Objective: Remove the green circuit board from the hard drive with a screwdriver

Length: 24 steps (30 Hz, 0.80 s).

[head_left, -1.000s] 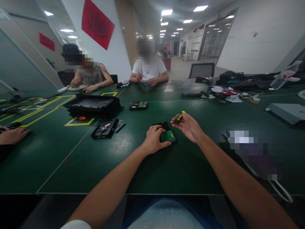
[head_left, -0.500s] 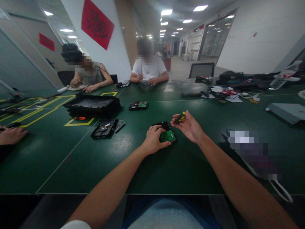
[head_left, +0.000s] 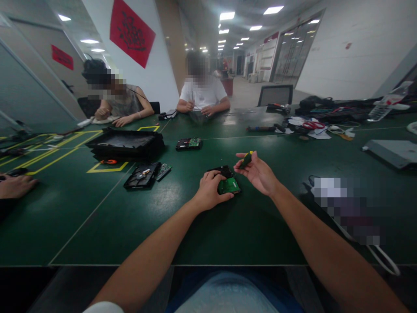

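A hard drive (head_left: 230,186) lies on the green table with its green circuit board facing up. My left hand (head_left: 211,189) grips it from the left, thumb along the near edge and fingers over the top, covering part of it. Just right of and above the drive, my right hand (head_left: 257,172) is closed on a screwdriver (head_left: 246,159) with a dark green and yellow handle. The handle slants between thumb and fingers; I cannot make out its shaft or tip.
Left of the drive lie an opened drive case (head_left: 142,175) and a loose circuit board (head_left: 163,171). Beyond are another hard drive (head_left: 188,144) and stacked black trays (head_left: 125,143). A pouch-like blurred object (head_left: 345,208) sits to the right. Other people work at the far side and far left.
The screwdriver handle has turned slightly in my right hand and its fingers have shifted a little. My left hand and the hard drive stay in place.
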Each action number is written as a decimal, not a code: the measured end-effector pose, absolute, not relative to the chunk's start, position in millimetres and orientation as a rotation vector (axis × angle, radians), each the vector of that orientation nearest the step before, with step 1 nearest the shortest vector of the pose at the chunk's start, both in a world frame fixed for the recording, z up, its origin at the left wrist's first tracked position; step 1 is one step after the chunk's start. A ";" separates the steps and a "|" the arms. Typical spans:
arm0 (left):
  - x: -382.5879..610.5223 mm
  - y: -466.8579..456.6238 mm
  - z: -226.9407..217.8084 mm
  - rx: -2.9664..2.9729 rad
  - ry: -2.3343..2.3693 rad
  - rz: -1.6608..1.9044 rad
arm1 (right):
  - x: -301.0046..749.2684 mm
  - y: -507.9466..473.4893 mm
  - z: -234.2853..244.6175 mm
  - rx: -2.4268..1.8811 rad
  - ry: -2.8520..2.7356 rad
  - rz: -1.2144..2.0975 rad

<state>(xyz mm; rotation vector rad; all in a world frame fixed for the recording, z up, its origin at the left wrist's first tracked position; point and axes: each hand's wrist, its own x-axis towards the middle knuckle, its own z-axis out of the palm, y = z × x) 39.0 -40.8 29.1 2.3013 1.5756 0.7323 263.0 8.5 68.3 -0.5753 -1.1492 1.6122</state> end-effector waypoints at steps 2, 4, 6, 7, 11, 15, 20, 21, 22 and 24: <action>39.3 -40.5 28.3 2.300 1.577 0.744 | 262.6 9.4 68.8 -0.584 -1.136 1.619; 39.6 -40.2 27.6 2.299 1.578 0.752 | 262.5 10.5 68.9 -0.587 -1.121 1.636; 39.7 -39.8 27.2 2.299 1.584 0.750 | 262.4 11.3 68.9 -0.583 -1.115 1.659; 39.8 -39.7 27.2 2.300 1.586 0.747 | 262.4 11.5 69.0 -0.580 -1.117 1.668; 39.5 -39.6 27.9 2.299 1.582 0.745 | 261.7 10.9 68.5 -0.586 -1.149 1.666; 39.4 -40.1 28.8 2.301 1.572 0.738 | 260.9 9.7 66.8 -0.571 -1.146 1.648; 39.5 -40.7 29.0 2.292 1.577 0.738 | 262.3 8.6 65.4 -0.565 -1.182 1.617; 39.5 -40.8 29.1 2.292 1.576 0.736 | 262.7 8.5 65.2 -0.565 -1.187 1.616; 39.4 -40.8 29.2 2.292 1.575 0.734 | 262.9 8.4 64.8 -0.563 -1.192 1.617; 39.5 -40.8 29.6 2.293 1.572 0.731 | 262.8 8.6 64.0 -0.552 -1.191 1.617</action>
